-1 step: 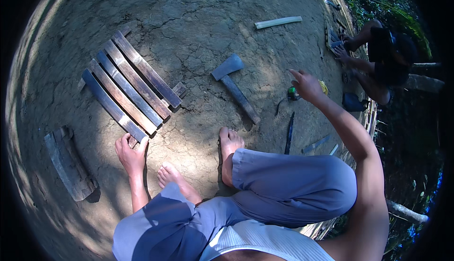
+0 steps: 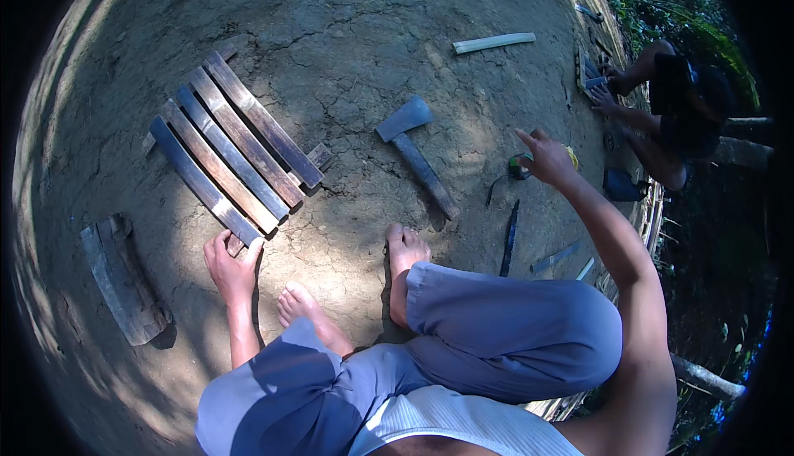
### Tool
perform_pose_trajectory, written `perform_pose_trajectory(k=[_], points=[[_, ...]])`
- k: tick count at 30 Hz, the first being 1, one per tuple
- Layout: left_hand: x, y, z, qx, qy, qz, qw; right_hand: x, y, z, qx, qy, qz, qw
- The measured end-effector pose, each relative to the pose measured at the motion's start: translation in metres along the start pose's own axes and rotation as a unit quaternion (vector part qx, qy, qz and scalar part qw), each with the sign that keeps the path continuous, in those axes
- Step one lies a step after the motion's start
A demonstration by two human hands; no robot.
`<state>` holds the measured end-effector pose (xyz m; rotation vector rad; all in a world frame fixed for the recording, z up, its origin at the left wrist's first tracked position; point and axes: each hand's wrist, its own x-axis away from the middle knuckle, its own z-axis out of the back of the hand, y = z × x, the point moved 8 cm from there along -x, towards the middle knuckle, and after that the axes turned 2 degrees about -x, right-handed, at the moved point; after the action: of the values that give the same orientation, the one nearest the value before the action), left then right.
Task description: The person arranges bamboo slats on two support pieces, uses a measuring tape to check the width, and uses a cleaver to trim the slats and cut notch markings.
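Note:
A rack of several bamboo slats (image 2: 236,138) lies on the ground at the left, its slats laid side by side over crosspieces. My left hand (image 2: 231,270) is closed at its near corner, thumb against the end of the front slat and fingers beside a crosspiece end. My right hand (image 2: 547,158) hangs out to the right with the index finger stretched forward and nothing visible in it. Just beside it sits a small green-and-black tool (image 2: 519,167), possibly a tape measure, partly hidden by the hand. An axe (image 2: 418,158) lies between my hands, head away from me.
A split bamboo piece (image 2: 124,281) rests at the left. To the right are a dark blade (image 2: 509,237), a flat metal strip (image 2: 556,256) and a pale stick (image 2: 494,42) farther off. Another person (image 2: 686,100) works at the far right, near a dark container (image 2: 622,185).
My right hand has shifted slightly right and down, its index finger still out. The whole view has moved a little. My left hand keeps its place at the rack's corner.

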<state>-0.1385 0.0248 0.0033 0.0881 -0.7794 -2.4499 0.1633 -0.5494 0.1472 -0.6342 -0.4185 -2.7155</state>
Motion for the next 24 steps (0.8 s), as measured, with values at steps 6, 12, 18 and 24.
perform_pose_trajectory(k=[6,12,18,24], points=[[0.001,0.007,0.050,-0.002,0.010,0.034,0.999,0.024,0.030,-0.125,-0.037,-0.019,0.008,0.999],[0.002,0.083,0.046,0.203,-0.130,-0.049,0.969,-0.006,0.025,-0.076,-0.510,-0.002,-0.084,0.856],[0.059,0.171,-0.060,0.571,-0.463,0.100,0.670,0.030,-0.266,-0.004,-0.801,-0.198,0.126,0.551],[0.051,0.128,-0.019,0.623,-0.323,0.134,0.700,0.059,-0.350,0.008,-0.731,-0.201,0.146,0.636]])
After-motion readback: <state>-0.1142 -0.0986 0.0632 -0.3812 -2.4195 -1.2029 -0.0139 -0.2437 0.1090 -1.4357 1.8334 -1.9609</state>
